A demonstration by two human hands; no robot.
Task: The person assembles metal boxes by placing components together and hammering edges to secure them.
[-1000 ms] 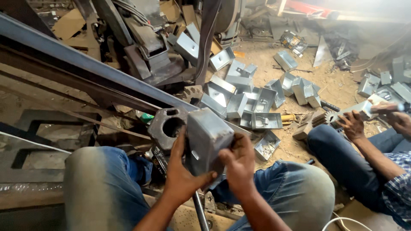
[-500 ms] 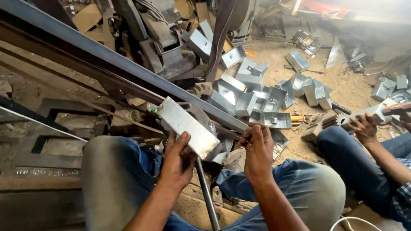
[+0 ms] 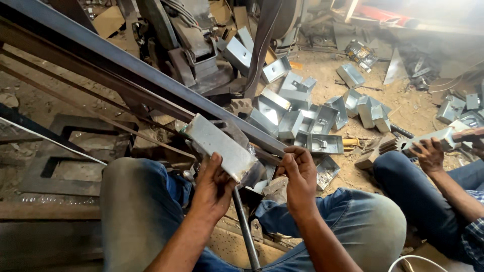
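Between the raised knees, near the scene's middle, the left hand [image 3: 214, 189] closes thumb and fingers around the near edge of a flat grey metal plate [image 3: 220, 146], held tilted over a thin steel rod [image 3: 245, 231]. Just right, the right hand [image 3: 301, 179] curls shut at the plate's right end; what it pinches is hidden. Farther right lie open metal boxes [image 3: 302, 118] on the dirt floor [image 3: 413, 108], where another person's hand [image 3: 429, 153] holds a grey piece.

Left hand [image 3: 214, 189] and right hand [image 3: 300, 176] grip a grey metal box [image 3: 222, 147] between the knees
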